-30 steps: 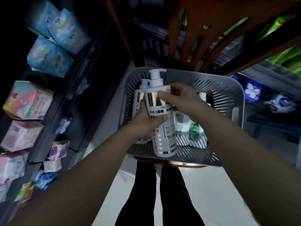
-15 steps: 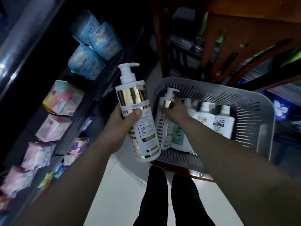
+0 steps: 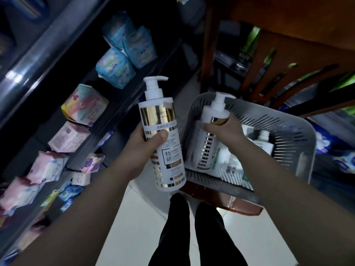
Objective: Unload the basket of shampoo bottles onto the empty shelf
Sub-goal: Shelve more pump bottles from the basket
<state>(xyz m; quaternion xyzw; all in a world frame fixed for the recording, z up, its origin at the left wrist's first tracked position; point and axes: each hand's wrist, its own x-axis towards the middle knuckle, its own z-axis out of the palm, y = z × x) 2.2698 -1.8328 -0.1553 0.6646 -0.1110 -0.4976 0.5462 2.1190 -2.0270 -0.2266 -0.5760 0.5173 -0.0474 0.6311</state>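
Several soft packs crowd the dark shelving (image 3: 38, 54) along our left: blue ones (image 3: 123, 54) on the upper tier, pink and pastel ones (image 3: 69, 137) on the tiers below, many leaning out toward the shelf edges. Ahead and to the right stands a brown wooden chair (image 3: 288, 45), its back slats rising behind the grey slotted basket (image 3: 288, 127), which sits on the chair's seat (image 3: 221, 198). Below us are white floor tiles (image 3: 134, 217) and our legs in black trousers (image 3: 192, 237).

Our left hand (image 3: 142, 146) is wrapped round a tall white pump bottle (image 3: 163, 129), thumb across the front and fingers behind. We hold it nearly upright in the air, just outside the basket's left wall, between the basket and the shelving. It has a white pump head with the spout pointing right, a broad gold band under the shoulder, rows of small gold squares down the body and a white panel with dark characters.

Our right hand (image 3: 223, 129) grips a second bottle of the same kind (image 3: 213, 114) around its gold band, at the basket's left rear corner. Whether its base rests on the basket floor we cannot tell. More white bottles (image 3: 266, 143) stand deeper in the basket, partly hidden by our right forearm.
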